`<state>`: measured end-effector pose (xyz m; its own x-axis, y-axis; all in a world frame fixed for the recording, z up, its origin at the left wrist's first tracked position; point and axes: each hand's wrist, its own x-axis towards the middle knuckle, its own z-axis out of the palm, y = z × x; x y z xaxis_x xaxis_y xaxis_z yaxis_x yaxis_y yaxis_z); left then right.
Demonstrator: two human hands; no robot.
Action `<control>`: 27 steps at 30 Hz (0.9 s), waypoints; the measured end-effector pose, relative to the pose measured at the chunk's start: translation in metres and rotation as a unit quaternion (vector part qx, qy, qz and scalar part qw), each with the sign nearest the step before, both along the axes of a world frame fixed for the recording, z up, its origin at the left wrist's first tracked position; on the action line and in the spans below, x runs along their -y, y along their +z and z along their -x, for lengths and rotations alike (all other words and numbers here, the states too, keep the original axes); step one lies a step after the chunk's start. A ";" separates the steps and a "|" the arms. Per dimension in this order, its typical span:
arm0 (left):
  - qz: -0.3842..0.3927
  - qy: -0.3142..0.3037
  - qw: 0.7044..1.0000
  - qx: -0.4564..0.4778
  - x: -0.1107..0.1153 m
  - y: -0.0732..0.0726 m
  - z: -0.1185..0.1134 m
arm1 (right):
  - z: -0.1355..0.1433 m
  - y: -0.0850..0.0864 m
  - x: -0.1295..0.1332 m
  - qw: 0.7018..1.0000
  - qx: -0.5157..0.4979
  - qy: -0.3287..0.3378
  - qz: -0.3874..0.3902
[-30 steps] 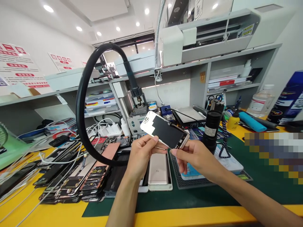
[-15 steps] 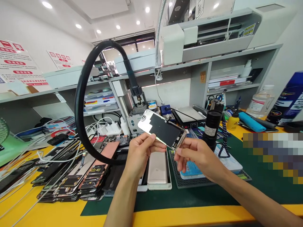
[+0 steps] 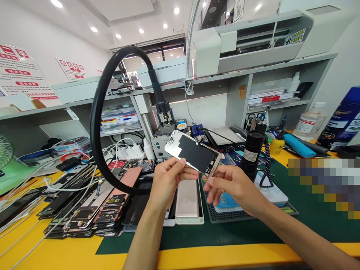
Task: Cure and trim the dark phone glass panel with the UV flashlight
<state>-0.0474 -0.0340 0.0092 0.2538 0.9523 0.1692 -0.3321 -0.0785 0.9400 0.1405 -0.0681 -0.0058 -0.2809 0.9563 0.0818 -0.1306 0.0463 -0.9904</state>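
Observation:
A phone screen (image 3: 195, 153) is held up tilted over the bench, its back side towards me. That back is silvery white with a large black patch, and small connectors sit along its lower right end. My left hand (image 3: 168, 178) pinches its lower left edge, thumb on top and fingers beneath. At the lower right corner, my right hand (image 3: 227, 183) has its fingers curled against the edge, thumb close to the index finger; part of that contact is hidden. Below the hands lies a gold phone (image 3: 187, 200), back up, on a larger white-edged one.
Stacked phone parts (image 3: 112, 202) fill the left of the green mat (image 3: 225, 238). A thick black hose (image 3: 95, 112) loops up in front of the shelf. To the right stand a black cylinder (image 3: 251, 153) and a yellow bottle (image 3: 277, 145). White cables (image 3: 67, 189) cross the left side.
The phone screen has turned slightly in my hands. My right thumb has shifted a little left at its corner. The view has moved very slightly.

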 end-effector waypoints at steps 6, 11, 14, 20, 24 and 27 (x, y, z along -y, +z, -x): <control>0.003 -0.003 1.000 -0.001 0.001 0.002 0.000 | -0.002 -0.002 -0.001 1.000 0.011 0.001 0.000; 0.006 -0.007 1.000 0.001 0.002 0.002 0.000 | -0.003 -0.001 -0.003 1.000 -0.009 0.003 0.019; 0.005 -0.005 1.000 0.001 0.002 0.001 0.000 | -0.005 -0.001 -0.002 0.999 -0.030 0.021 0.023; 0.007 -0.001 1.000 0.006 0.000 0.000 0.001 | -0.005 0.000 -0.002 0.999 -0.042 -0.010 0.017; 0.007 0.000 1.000 0.003 -0.001 -0.001 0.002 | -0.003 0.004 -0.002 0.997 -0.007 -0.071 0.011; 0.005 0.001 1.000 0.003 -0.001 -0.001 0.001 | -0.002 0.006 -0.002 0.997 0.009 -0.083 0.006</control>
